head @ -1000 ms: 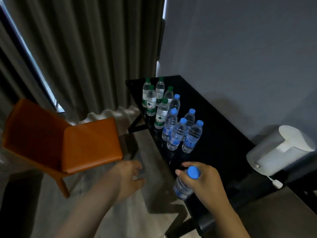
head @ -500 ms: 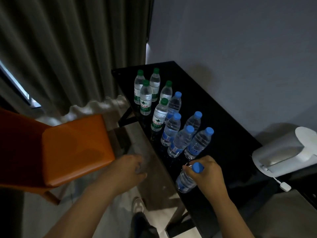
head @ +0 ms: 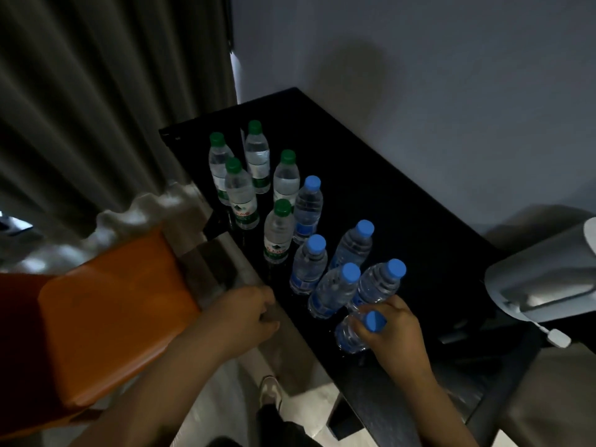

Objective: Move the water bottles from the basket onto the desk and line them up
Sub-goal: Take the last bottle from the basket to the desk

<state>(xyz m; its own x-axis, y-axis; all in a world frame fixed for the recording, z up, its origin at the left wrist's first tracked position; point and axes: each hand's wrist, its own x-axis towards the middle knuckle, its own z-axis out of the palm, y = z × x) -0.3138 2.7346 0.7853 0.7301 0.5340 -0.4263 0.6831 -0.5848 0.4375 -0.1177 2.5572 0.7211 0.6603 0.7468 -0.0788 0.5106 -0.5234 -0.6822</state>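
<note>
Several green-capped bottles [head: 241, 196] stand at the far end of the black desk [head: 419, 227]. Closer to me stand several blue-capped bottles [head: 309, 266] in two loose rows. My right hand [head: 392, 333] is closed around the neck of another blue-capped bottle [head: 350, 333], which touches the desk just in front of the nearest pair. My left hand [head: 246, 312] hovers at the desk's front edge with fingers loosely curled and nothing in it. No basket is in view.
A white electric kettle [head: 545, 282] stands on the desk at the right, its cord plug [head: 556, 337] beside it. An orange chair [head: 106, 314] is close on the left. Grey curtains [head: 96, 91] hang behind it. My shoe [head: 270, 390] shows on the floor below.
My right hand has carried the blue-capped bottle forward and set it down by the nearest blue-capped pair. My view has shifted closer to the desk; the left hand stays near the desk edge.
</note>
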